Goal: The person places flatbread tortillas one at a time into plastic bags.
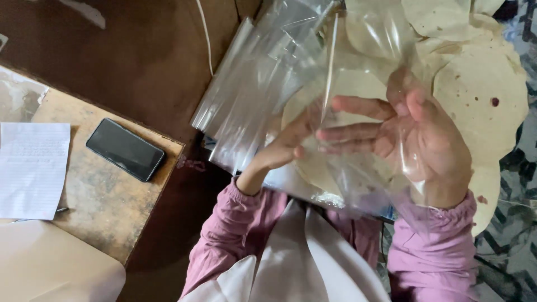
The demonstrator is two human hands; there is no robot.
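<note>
My right hand (425, 140) is inside a clear plastic bag (363, 72), palm up with the fingers spread and pointing left. My left hand (282, 146) grips the bag's edge from the left, pinching the film near the right fingertips. A stack of more clear bags (246, 95) lies under and to the left of it. Beneath the bags are several thin, round, pale flatbreads (481, 89) with small brown spots. Both wrists wear pink sleeves.
A low wooden table (106, 190) stands at the left with a black phone (125, 149) and a lined sheet of paper (31, 168) on it. A white cable (206, 33) runs over the dark brown floor. A patterned cloth (514, 223) lies at the right.
</note>
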